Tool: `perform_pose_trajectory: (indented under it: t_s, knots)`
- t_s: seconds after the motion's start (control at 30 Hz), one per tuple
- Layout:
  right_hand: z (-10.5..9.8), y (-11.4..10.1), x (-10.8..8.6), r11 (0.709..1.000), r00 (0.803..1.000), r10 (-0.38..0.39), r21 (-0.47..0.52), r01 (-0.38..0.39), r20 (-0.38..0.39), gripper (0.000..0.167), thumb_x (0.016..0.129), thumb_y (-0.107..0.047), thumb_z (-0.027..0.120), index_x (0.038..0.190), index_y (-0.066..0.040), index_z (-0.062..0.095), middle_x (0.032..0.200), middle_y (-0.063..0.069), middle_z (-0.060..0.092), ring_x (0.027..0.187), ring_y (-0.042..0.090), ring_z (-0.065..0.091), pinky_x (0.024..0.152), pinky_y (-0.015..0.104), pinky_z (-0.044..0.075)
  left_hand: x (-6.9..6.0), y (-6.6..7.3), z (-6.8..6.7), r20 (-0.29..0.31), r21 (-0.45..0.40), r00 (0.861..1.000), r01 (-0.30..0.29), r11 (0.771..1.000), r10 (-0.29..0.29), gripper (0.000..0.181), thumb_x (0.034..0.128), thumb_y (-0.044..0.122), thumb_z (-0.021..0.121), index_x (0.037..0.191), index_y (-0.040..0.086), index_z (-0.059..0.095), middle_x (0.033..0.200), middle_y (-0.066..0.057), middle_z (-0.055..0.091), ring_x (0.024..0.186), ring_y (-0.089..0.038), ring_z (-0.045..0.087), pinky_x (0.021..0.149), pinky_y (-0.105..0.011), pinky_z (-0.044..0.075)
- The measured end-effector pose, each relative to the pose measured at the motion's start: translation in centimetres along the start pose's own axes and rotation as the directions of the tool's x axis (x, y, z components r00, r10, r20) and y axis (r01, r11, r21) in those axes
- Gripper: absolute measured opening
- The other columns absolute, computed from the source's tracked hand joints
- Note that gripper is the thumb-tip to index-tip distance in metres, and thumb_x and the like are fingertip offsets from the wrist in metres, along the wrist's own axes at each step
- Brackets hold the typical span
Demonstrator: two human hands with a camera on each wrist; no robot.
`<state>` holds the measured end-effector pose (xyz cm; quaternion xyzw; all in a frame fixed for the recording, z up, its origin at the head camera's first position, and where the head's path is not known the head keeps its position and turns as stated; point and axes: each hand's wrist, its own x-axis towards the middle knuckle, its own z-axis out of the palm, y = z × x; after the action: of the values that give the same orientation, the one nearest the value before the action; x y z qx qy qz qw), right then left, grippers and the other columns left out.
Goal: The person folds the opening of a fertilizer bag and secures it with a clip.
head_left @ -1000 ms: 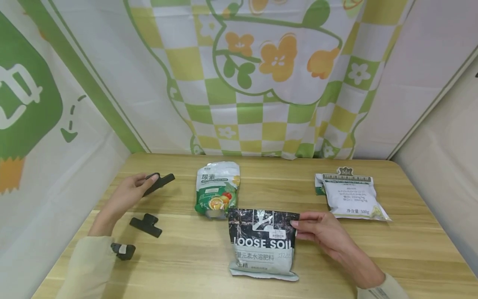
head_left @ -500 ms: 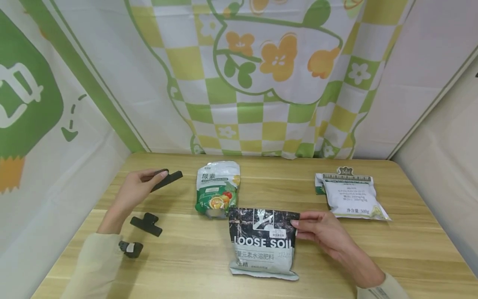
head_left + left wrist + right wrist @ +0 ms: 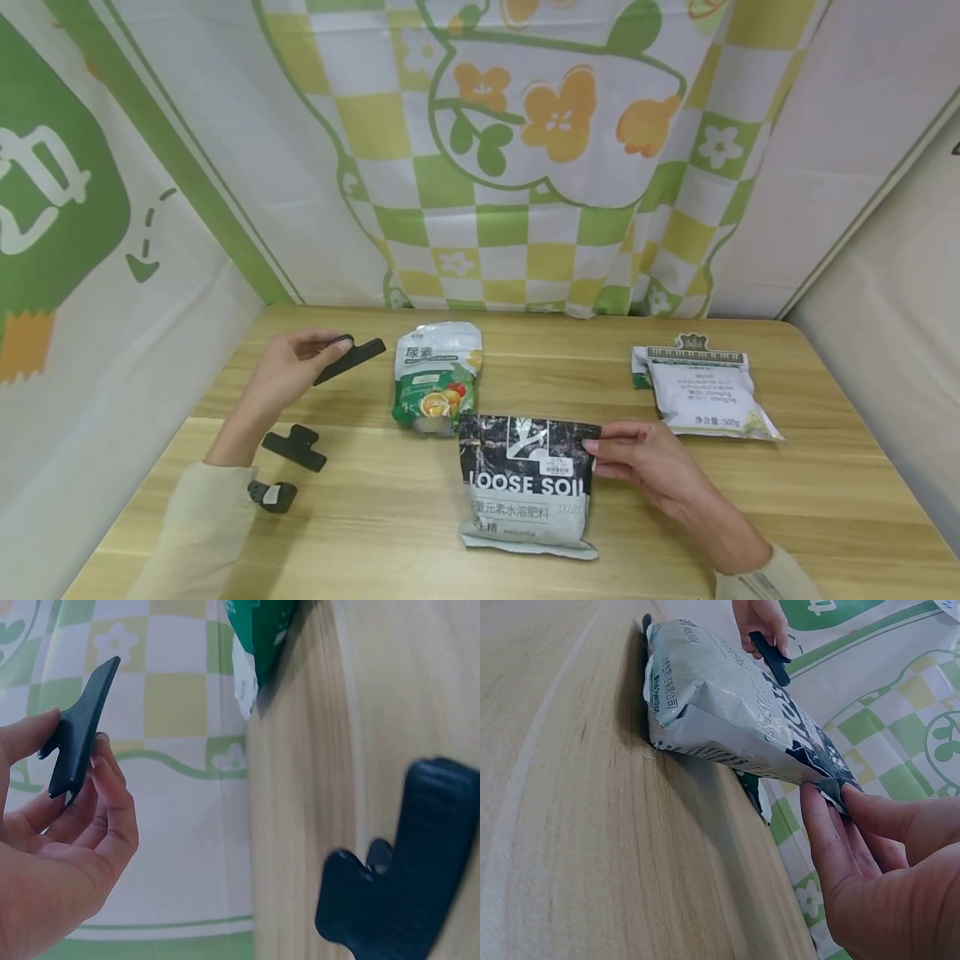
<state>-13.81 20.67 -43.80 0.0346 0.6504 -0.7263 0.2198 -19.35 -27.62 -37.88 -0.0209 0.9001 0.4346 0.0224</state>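
Observation:
Between thumb and fingers, my left hand (image 3: 288, 371) pinches a black bag clip (image 3: 349, 360), held above the table and left of the green-and-white pouch (image 3: 437, 379). In the left wrist view the clip (image 3: 81, 731) is gripped by its handle, its long bar turned away from the palm. My right hand (image 3: 651, 463) pinches the upper right corner of a black-and-grey "LOOSE SOIL" bag (image 3: 528, 492). That bag's top edge is raised toward the camera. From the right wrist view, thumb and fingers hold the bag's corner (image 3: 829, 787).
Two more black objects lie at the left: a second bag clip (image 3: 295, 447) and a small black one with a pale patch (image 3: 273, 496). At the back right sits a white bag (image 3: 708, 396) with a piano-patterned clip (image 3: 697, 357) on its top. A patterned curtain (image 3: 525, 242) hangs behind the table.
My left hand has moved to the right with the bag clip, closer to the green-and-white pouch. The right hand and the soil bag have stayed nearly still.

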Motion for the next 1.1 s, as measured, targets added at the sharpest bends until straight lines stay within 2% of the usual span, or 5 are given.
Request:
perform_pose_trajectory:
  t_s: [0.23,0.47,0.7,0.87,1.1]
  knots:
    - [-0.1,0.1,0.1,1.0,1.0,-0.001,0.004,0.001,-0.002,0.013,0.092,0.006,0.072,0.102,-0.001,0.066,0.092,-0.001,0.072,0.085,0.013,0.076,0.084,0.032,0.066,0.3,1.5,0.9,0.023,0.023,0.999,-0.036,0.999,0.036,0.064,0.0964,0.057,0.071,0.139,0.009,0.065,0.139,-0.018,0.069,0.129,-0.037,0.064,0.102,-0.047,0.052]
    - [-0.2,0.2,0.1,1.0,1.0,-0.003,0.006,0.003,0.008,0.015,0.091,0.006,0.074,0.101,-0.002,0.067,0.091,-0.001,0.073,0.085,0.014,0.076,0.084,0.032,0.066,0.6,2.4,1.7,0.036,-0.029,0.999,-0.014,0.999,0.015,0.072,0.0908,0.063,0.074,0.139,0.01,0.066,0.141,-0.017,0.068,0.134,-0.037,0.062,0.114,-0.058,0.046]
    - [-0.2,0.1,0.1,1.0,1.0,-0.006,-0.003,0.006,0.012,0.015,0.091,0.005,0.073,0.102,0.0,0.066,0.092,-0.001,0.074,0.085,0.014,0.076,0.084,0.033,0.066,1.0,3.3,2.8,0.035,-0.076,0.997,-0.06,0.995,0.063,0.062,0.0936,0.053,0.076,0.138,0.01,0.068,0.136,-0.017,0.072,0.129,-0.034,0.067,0.114,-0.053,0.047]
    - [-0.3,0.0,0.1,1.0,1.0,-0.012,-0.005,0.012,0.019,0.014,0.092,0.005,0.073,0.101,-0.001,0.065,0.091,-0.001,0.074,0.085,0.013,0.077,0.084,0.032,0.066,1.4,4.0,3.5,0.067,-0.103,0.994,-0.077,0.992,0.084,0.06,0.0918,0.051,0.079,0.137,0.013,0.07,0.135,-0.012,0.073,0.129,-0.031,0.068,0.115,-0.053,0.048]
    - [-0.3,0.0,0.2,1.0,1.0,-0.01,-0.012,0.011,0.021,0.015,0.091,0.006,0.073,0.102,-0.001,0.066,0.091,-0.002,0.074,0.085,0.013,0.077,0.084,0.033,0.066,1.9,5.1,4.7,0.12,-0.061,0.986,-0.109,0.992,0.115,0.055,0.0945,0.046,0.078,0.135,0.01,0.07,0.132,-0.014,0.074,0.123,-0.031,0.071,0.098,-0.036,0.059]
